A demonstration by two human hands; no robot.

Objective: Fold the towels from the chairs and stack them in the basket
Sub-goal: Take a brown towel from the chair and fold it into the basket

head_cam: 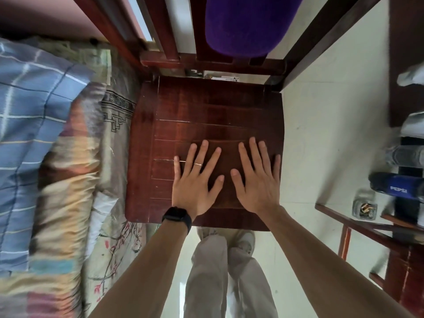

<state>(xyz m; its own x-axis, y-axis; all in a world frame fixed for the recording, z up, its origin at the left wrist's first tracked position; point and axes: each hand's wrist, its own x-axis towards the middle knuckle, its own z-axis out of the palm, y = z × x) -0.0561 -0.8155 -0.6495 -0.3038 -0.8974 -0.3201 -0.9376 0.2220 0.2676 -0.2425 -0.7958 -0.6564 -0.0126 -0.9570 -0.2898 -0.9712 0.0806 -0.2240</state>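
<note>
Spreading both palms downward, the person is standing at the front edge of a dark wooden chair (218,111). The left hand (195,182) and the right hand (259,180) are lying side by side over the front half of the seat, fingers straight and fanned apart, grasping nothing; whether the palms are actually pressing on the wood is not showing clearly. The left wrist is wearing a black watch (177,218), and a thin ring (197,164) is sitting on one finger of that hand. A purple towel (247,26) is hanging over the chair's backrest, well apart from both hands and beyond the bare seat. To the left, a bed is pressing against the chair's side, carrying a blue checked blanket (29,111). To the right, a low bench (339,213) is holding a Pepsi bottle (397,188) lying on its side and a small glass dish (364,207). Pale trousers (229,276) are showing below the seat, over a light tiled floor (321,134).
</note>
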